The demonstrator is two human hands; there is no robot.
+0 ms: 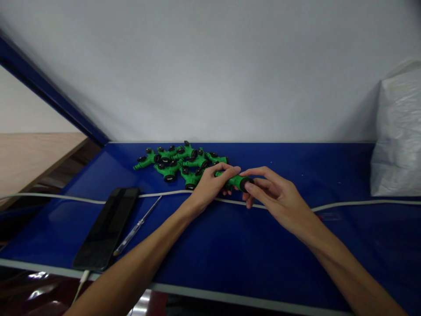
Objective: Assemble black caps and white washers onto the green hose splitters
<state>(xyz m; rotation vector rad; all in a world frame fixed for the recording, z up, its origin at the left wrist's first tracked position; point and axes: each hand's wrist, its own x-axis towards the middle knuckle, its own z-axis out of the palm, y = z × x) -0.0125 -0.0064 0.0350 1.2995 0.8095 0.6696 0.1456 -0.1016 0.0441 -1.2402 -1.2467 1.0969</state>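
Observation:
Between my two hands, above the blue tabletop, is a green Y-shaped hose splitter (234, 180) with a black end collar. My left hand (214, 181) is closed around its left part, thumb on top. At the other end, my right hand (268, 191) pinches the black collar between thumb and fingers. Fingers cover much of the splitter's body. Just left of my left hand lies a pile of several similar green hose splitters (169, 169) with black knobs and collars.
A white cable (362, 202) runs across the blue table (246, 254). On the left lie a black phone (107, 228), plugged into a charging lead, and a clear-handled screwdriver (136, 228). At the right stands a white plastic bag (399, 136). A pale wall rises behind.

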